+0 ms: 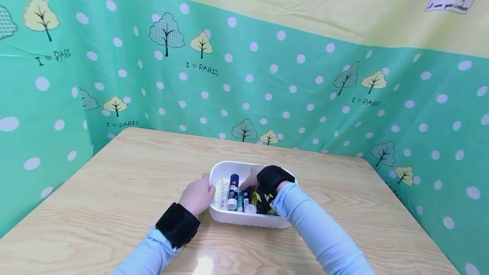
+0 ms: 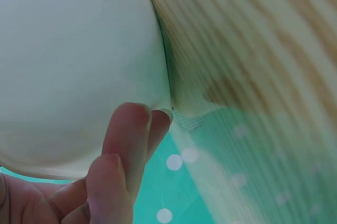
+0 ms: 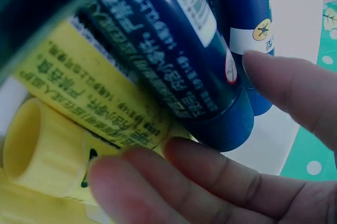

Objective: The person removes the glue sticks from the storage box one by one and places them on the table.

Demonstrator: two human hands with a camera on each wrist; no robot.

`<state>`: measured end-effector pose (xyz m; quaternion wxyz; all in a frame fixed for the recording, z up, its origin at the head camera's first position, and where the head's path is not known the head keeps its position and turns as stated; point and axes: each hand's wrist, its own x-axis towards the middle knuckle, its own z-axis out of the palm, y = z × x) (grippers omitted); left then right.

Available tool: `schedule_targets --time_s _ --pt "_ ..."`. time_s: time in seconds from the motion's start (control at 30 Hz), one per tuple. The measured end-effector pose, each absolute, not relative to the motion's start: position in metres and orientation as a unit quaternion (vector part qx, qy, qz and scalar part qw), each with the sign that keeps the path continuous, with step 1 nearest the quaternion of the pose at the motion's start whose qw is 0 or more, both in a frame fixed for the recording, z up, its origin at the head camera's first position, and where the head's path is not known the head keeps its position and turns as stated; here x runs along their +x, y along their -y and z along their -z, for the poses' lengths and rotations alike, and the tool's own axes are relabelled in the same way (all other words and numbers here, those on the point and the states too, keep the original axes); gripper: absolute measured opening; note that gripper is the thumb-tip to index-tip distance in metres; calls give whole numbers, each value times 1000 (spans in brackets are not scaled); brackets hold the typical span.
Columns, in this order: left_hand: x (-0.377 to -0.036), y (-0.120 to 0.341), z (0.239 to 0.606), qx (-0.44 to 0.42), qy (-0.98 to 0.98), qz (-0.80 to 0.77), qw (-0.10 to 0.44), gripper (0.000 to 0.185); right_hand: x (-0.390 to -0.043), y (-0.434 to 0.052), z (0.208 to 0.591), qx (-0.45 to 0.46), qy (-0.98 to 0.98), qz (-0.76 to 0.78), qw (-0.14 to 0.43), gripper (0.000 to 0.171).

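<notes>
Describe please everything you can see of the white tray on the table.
The white tray is a shallow oval tub, plastic by its look, with smooth rounded walls. It stands flat near the middle of the wooden table. Glue sticks lie packed inside. The left hand touches its left wall; the right hand reaches in.

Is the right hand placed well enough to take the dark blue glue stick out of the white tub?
Probably yes. The right hand is already inside the white tub, its fingers spread around the dark blue glue stick. Nothing covers it, though a yellow stick lies tight against it. The left hand rests against the tub's side.
</notes>
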<state>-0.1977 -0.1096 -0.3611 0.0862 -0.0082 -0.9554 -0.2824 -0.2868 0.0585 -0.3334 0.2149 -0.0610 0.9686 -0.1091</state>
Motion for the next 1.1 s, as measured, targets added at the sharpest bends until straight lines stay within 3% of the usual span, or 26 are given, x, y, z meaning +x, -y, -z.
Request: schedule_targets --time_s 0.23,0.8,1.1 --pt "-196 109 359 -9 956 282 84 32 -285 -56 333 -46 -963 113 239 37" --pt "-197 110 361 -8 955 287 78 34 -296 -58 345 -52 -961 152 223 35" --pt "-197 110 361 -6 955 288 70 36 -275 -53 322 -68 -941 249 217 31"
